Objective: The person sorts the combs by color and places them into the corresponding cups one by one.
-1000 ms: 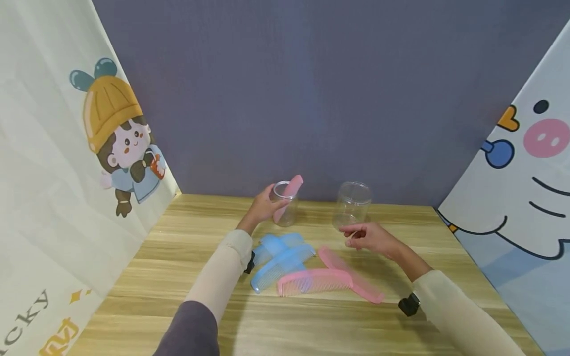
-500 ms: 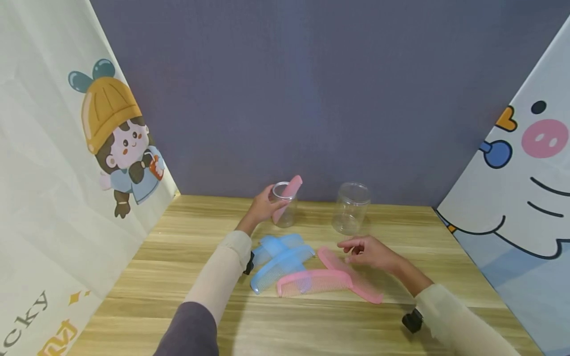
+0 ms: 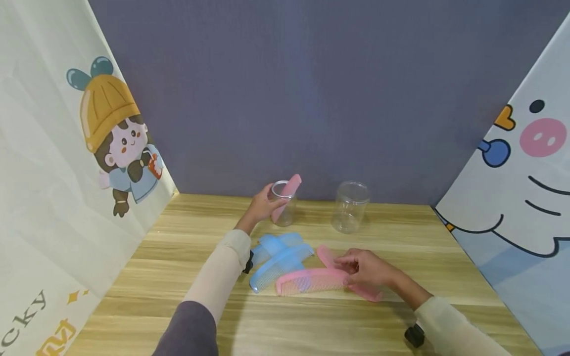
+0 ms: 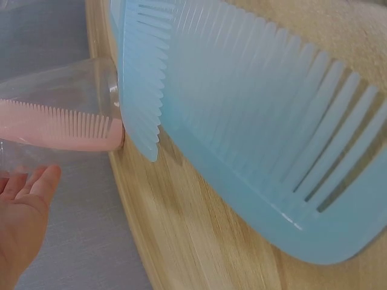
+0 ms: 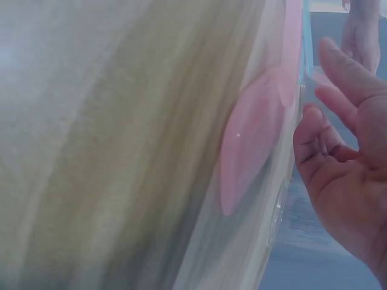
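Observation:
My left hand [image 3: 268,203] grips a clear jar [image 3: 290,215] at the back of the wooden table [image 3: 169,277]. A pink comb [image 3: 292,186] stands slanted in that jar. The left wrist view shows this hand [image 4: 21,211] beside the jar [image 4: 66,84], with the comb [image 4: 60,124] inside it. My right hand [image 3: 356,267] rests with loosely bent fingers on two crossed pink combs [image 3: 307,282] lying flat. In the right wrist view its fingers [image 5: 320,133] lie beside a pink comb's rounded end [image 5: 251,139]. No pinch shows.
Two crossed blue combs [image 3: 278,257] lie just left of the pink ones and fill the left wrist view [image 4: 242,121]. A second clear jar [image 3: 350,212] stands empty at the back right. Printed cloth panels [image 3: 67,173] wall both sides, and a grey wall [image 3: 311,99] stands behind.
My right hand has come down and toward me from beside the empty jar onto the pink combs. The left hand has stayed on its jar.

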`<state>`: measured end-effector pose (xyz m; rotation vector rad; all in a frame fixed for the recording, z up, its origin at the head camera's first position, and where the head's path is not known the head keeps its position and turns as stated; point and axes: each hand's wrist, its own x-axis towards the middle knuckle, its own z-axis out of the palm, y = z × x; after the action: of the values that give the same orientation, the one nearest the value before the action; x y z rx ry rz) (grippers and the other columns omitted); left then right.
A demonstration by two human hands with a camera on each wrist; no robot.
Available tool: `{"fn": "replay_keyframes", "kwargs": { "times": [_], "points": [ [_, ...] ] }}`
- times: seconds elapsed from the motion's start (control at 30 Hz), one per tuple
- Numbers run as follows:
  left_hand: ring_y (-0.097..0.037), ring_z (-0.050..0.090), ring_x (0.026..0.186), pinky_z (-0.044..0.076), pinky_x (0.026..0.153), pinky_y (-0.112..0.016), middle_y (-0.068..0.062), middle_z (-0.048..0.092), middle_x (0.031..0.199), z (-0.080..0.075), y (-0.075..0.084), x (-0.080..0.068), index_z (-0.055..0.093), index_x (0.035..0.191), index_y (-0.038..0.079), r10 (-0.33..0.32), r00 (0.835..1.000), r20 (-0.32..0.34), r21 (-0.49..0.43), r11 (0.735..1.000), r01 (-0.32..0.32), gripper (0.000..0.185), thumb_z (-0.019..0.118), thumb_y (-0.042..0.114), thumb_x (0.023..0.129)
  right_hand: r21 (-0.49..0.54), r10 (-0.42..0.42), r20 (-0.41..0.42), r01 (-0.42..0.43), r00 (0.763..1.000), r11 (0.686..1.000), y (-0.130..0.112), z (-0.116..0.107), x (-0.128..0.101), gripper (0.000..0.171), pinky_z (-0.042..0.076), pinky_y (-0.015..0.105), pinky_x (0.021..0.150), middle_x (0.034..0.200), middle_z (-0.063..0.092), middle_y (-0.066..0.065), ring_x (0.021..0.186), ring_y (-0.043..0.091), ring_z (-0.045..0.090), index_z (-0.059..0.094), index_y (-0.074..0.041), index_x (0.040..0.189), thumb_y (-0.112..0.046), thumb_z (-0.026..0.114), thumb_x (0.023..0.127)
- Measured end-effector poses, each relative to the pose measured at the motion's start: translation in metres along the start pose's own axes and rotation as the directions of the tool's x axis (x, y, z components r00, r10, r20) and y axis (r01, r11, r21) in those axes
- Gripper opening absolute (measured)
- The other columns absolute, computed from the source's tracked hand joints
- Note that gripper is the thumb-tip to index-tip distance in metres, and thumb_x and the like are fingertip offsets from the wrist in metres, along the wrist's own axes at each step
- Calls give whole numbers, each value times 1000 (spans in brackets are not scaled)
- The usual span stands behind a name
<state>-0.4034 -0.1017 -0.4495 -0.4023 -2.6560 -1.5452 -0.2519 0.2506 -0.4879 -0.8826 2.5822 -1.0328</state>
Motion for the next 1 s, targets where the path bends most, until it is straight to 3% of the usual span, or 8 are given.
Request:
{"fn": "replay_keyframes", "kwargs": {
  "times": [0.17,0.43,0.77,1.0],
  "points": [
    [-36,49,141,42,116,-54,-17,48,155,0,-1,0,37,157,13,2,1000,3,4,1000,-2,84,77,45,90,-10,1,13,-1,1000,1000,2,7,-3,58,49,18,62,94,60,5,77,6,50,66,0,133,-15,86,80],
    [-36,49,141,42,116,-55,-17,49,155,0,0,-2,38,156,14,8,1000,-1,2,1000,-8,83,77,45,90,-107,-62,-15,60,998,992,4,15,-5,61,46,17,61,88,57,0,77,1,48,69,2,128,-19,91,75],
    [-37,49,141,42,116,-55,-19,47,156,0,2,-2,37,157,14,1,1000,-4,-9,1000,-1,82,76,45,91,-221,18,-22,-23,1000,975,-1,20,-4,70,44,18,61,95,54,-4,76,2,46,66,-4,134,-23,93,72],
    [-37,49,141,42,116,-55,-18,47,156,1,1,0,36,157,15,-4,1000,6,-10,1000,4,84,76,46,90,-193,13,-45,-21,999,981,4,21,-5,62,46,18,63,99,57,-4,78,3,48,68,-5,132,-18,90,75]
  ]
}}
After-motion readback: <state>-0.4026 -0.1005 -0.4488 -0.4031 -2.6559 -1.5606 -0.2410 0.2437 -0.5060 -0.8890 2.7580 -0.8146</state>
